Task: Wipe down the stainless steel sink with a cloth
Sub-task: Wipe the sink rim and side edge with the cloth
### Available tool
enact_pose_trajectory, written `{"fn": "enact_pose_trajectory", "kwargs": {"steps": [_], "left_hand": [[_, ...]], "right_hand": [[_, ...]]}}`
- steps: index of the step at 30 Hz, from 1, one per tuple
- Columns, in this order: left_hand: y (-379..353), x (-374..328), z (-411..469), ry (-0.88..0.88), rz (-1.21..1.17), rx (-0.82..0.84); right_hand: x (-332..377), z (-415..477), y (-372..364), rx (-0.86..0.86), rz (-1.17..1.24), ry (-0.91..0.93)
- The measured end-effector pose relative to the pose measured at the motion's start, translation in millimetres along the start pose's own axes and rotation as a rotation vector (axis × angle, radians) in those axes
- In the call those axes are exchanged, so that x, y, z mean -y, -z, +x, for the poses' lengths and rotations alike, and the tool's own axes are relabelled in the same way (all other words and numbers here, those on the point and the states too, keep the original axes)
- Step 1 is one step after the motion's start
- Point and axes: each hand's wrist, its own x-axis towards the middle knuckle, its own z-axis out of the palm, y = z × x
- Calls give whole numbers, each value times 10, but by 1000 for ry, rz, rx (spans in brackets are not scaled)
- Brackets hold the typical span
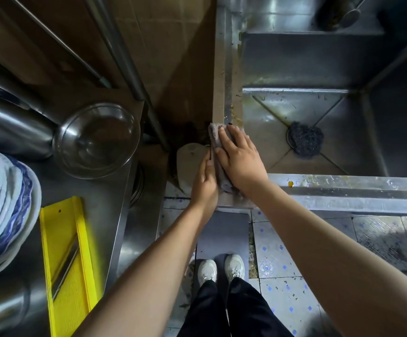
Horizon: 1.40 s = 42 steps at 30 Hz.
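Now right hand (240, 161) flat, pressing cloth (213, 136) on sink (225, 98) rim; left hand (206, 182) pinching cloth edge.

Cloth (214, 135): grey-mauve, nubby, folded. It is draping over the sink's left rim at the near corner and lying flat under the right hand (240, 161). The left hand (206, 182) seems to be pinching its outer edge.

Sink (343, 190): stainless steel, deep square basin, floor creasing toward the drain. Rims are showing wet streaks and yellowish specks; walls are looking dull and smeared.
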Motion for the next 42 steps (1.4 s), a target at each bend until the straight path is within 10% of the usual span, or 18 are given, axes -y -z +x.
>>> {"fn": "enact_pose_trajectory", "kwargs": {"steps": [20,42], "left_hand": [[81,-212,188,125,472,-58],[-235,-373,981,55,357,-161]], "right_hand": [[-108,-44,6,12,30,-63],[-369,1155,118,-7,13,53]]}}
